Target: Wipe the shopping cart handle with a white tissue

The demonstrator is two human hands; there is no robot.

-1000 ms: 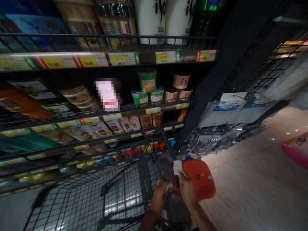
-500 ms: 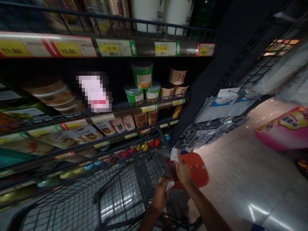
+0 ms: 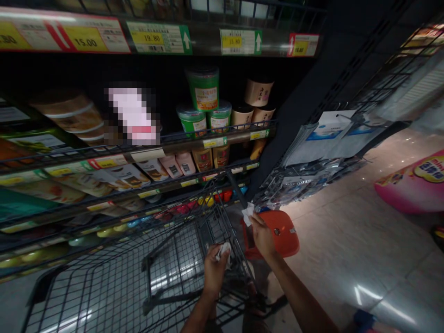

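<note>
My right hand (image 3: 262,236) is closed on a white tissue (image 3: 248,213), which lies against the dark handle bar (image 3: 236,188) of a shopping cart. My left hand (image 3: 213,269) grips a second, crumpled white tissue (image 3: 225,250) between thumb and fingers, held above the cart's wire frame. Below and to the left spreads the cart's wire basket (image 3: 114,270); I see nothing lying in it. Just beyond my right hand is an orange-red lidded box (image 3: 282,233). Whether the left tissue touches the cart, I cannot tell.
Store shelves (image 3: 204,41) with price tags run along the left, holding green-labelled tubs (image 3: 205,95), beige canisters (image 3: 259,92) and bottles. Grey packets (image 3: 315,138) hang from the shelf end. A pink bag (image 3: 416,182) stands at right on the shiny tiled floor (image 3: 333,249).
My left hand has moved left and up, away from the right hand, with its tissue showing more. My right hand stays by the handle bar. The view has shifted slightly downward.
</note>
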